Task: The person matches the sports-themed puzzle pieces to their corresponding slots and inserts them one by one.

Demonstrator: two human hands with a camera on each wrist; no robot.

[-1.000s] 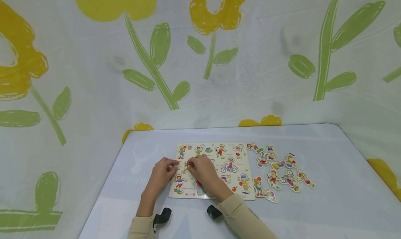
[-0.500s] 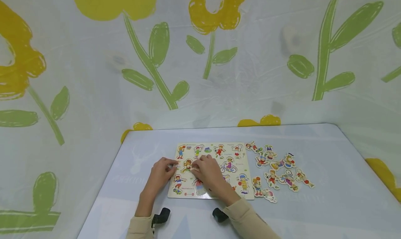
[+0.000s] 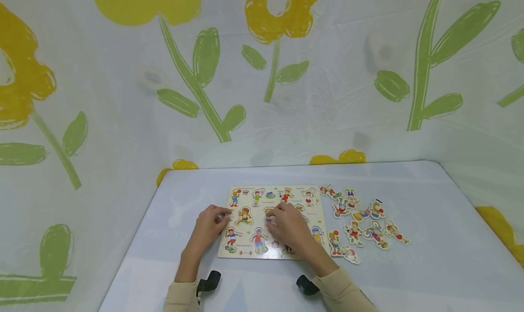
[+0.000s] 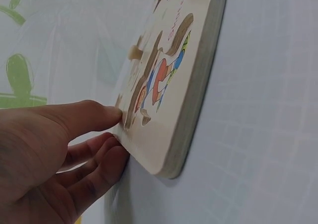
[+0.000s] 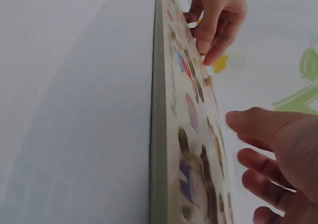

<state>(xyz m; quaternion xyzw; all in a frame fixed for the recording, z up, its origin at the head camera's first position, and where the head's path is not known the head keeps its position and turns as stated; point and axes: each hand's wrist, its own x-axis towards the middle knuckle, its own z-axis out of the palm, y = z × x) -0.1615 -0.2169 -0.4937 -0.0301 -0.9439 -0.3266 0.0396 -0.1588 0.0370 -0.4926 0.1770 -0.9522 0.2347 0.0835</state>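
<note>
A wooden puzzle board with recesses and printed sports children lies flat on the table. My left hand holds its left edge; in the left wrist view the thumb touches the top face while curled fingers meet the side. My right hand hovers over the middle of the board, and in the right wrist view its thumb and fingers are parted with nothing between them. A running-child piece sits at the board's left, between the hands. A small round knob rises from the board in the left wrist view.
Several loose figure pieces lie scattered right of the board, the nearest close against its right edge. Black wrist devices show below both hands. A flower-printed curtain stands behind the table.
My right hand has let go of the running-child piece and moved right across the board, uncovering that piece and the figure below it. My left hand stays at the left edge.
</note>
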